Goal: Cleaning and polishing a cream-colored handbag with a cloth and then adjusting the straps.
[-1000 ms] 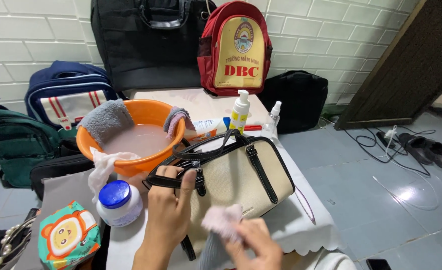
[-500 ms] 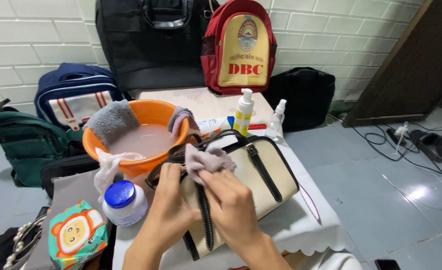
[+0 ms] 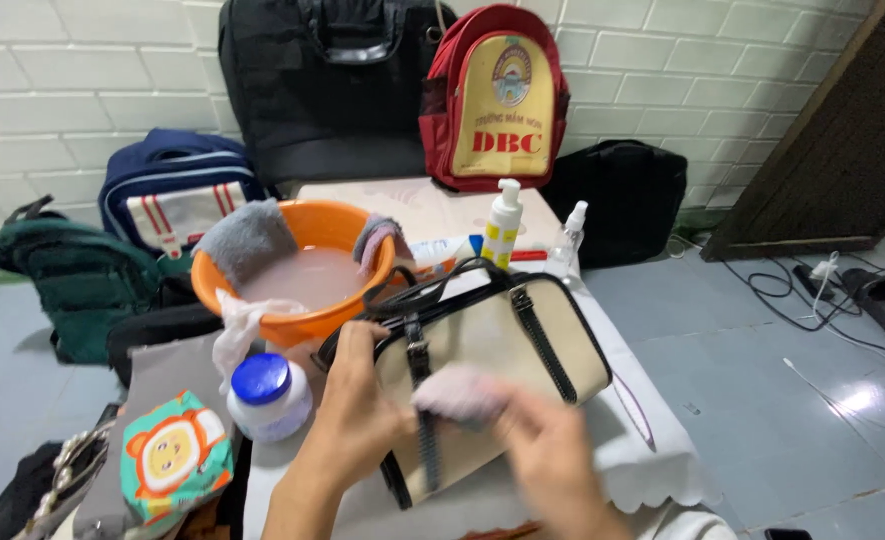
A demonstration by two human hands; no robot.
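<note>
While the right hand (image 3: 553,455) pinches a pale cloth (image 3: 460,392) flat against the cream handbag (image 3: 493,360), the left hand's (image 3: 358,400) fingers curl around the bag's near end — evidently bracing it. It lies on the white-covered table (image 3: 653,460), beside the orange basin (image 3: 298,275) and blue-lidded jar (image 3: 268,395).

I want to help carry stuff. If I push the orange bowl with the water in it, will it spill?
Probably, yes. The orange basin looks nearly full of cloudy water, so it is likely heavy and would slosh if shoved. Cloths hang over its rim and might slip off. It also sits close to the handbag, so splashes could reach it.
</note>
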